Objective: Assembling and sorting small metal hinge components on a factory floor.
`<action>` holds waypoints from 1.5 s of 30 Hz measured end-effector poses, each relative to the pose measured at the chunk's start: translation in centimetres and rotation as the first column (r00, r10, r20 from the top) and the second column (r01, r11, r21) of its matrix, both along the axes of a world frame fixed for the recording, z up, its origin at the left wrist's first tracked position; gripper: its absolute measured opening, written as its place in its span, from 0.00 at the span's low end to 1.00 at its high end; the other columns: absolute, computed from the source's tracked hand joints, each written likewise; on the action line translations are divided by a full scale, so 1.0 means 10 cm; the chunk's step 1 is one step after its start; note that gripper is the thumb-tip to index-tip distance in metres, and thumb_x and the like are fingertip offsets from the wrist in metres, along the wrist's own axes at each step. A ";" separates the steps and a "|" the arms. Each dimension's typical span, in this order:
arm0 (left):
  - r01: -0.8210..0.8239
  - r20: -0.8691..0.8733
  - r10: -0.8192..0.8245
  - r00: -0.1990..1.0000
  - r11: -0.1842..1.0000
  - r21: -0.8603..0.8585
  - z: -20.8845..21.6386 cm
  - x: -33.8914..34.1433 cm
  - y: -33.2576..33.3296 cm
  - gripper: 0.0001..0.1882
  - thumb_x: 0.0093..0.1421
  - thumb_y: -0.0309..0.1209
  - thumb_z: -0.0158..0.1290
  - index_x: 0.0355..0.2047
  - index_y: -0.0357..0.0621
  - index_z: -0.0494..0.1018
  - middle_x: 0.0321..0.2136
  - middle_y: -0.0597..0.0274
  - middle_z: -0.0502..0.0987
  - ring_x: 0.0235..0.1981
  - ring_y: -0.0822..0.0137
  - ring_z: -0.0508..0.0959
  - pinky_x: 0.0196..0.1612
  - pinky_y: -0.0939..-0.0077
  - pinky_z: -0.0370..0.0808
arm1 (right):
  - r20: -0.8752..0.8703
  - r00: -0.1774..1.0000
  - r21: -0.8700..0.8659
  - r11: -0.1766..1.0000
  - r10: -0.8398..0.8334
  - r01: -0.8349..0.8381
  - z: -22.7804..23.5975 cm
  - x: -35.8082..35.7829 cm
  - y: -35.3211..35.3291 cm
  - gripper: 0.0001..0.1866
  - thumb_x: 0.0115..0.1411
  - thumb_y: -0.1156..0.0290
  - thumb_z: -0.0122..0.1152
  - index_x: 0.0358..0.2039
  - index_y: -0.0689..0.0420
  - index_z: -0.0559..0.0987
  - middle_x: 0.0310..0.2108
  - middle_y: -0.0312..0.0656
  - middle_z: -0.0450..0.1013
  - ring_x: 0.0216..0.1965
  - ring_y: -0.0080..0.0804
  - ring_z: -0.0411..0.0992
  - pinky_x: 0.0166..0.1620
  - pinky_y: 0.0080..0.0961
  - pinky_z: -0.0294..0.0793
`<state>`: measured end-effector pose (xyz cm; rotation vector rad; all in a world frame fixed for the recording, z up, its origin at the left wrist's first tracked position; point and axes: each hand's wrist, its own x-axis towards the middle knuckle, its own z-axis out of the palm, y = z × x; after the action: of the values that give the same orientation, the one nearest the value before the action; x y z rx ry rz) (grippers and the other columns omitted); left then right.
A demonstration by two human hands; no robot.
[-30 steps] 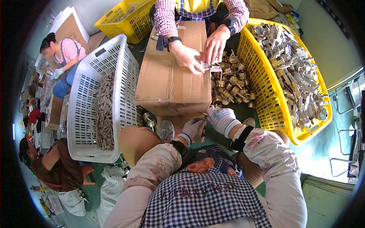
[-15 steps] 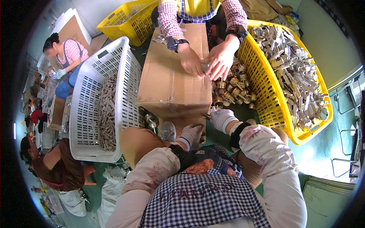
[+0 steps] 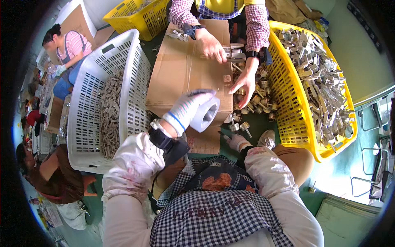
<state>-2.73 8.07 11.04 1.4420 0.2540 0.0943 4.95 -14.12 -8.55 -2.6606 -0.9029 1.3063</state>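
My left hand (image 3: 187, 109), in a striped white glove, is raised over the near end of the cardboard box (image 3: 181, 74) and holds a roll of grey tape (image 3: 205, 116) by its outer face. My right hand (image 3: 238, 142), also gloved, is low by my lap below the box's near right corner, closed on a small dark thing I cannot make out. Small metal parts (image 3: 247, 125) lie just beyond it. Across the box a person in a plaid shirt has one hand (image 3: 210, 46) on metal pieces on the box and the other hand (image 3: 246, 81) over loose brass-coloured parts.
A white basket (image 3: 82, 123) with grey metal pieces stands left of the box. A yellow basket (image 3: 329, 136) full of silver metal parts stands on the right, another yellow basket (image 3: 135, 16) at the back. Other people sit at the far left.
My left hand has risen from below the box and now holds the tape roll up over its near end. The person opposite has spread both hands apart. My right hand stays low.
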 end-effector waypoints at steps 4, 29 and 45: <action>-0.136 -0.138 0.105 0.985 0.962 -0.236 0.19 0.27 -0.01 0.14 0.60 0.31 0.50 0.45 0.39 0.72 0.38 0.62 0.76 0.38 0.72 0.75 0.44 0.78 0.72 | -0.063 0.995 -0.075 0.995 -0.075 0.070 -0.30 -0.05 -0.05 0.28 0.59 0.50 0.44 0.47 0.61 0.73 0.47 0.56 0.70 0.51 0.49 0.67 0.54 0.36 0.65; -0.248 -0.181 0.180 0.967 0.830 -0.499 0.42 0.40 0.29 0.12 0.58 0.29 0.52 0.42 0.39 0.74 0.29 0.64 0.77 0.25 0.75 0.75 0.28 0.82 0.72 | -0.137 0.976 -0.095 0.983 -0.172 0.160 -0.81 0.00 0.48 0.34 0.57 0.50 0.49 0.58 0.60 0.61 0.55 0.55 0.63 0.57 0.49 0.62 0.56 0.37 0.63; -0.265 0.111 0.286 0.952 0.949 -0.168 0.23 0.34 0.37 0.14 0.59 0.31 0.51 0.45 0.41 0.71 0.31 0.61 0.76 0.29 0.72 0.75 0.35 0.78 0.73 | -0.122 0.988 -0.104 0.989 0.093 -0.106 -0.56 0.04 0.29 0.30 0.56 0.52 0.49 0.57 0.52 0.64 0.57 0.50 0.62 0.55 0.46 0.64 0.56 0.36 0.64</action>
<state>0.64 11.82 13.33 1.2361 0.3446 0.3920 5.36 -11.19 -14.20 -2.6158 -0.9879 1.5596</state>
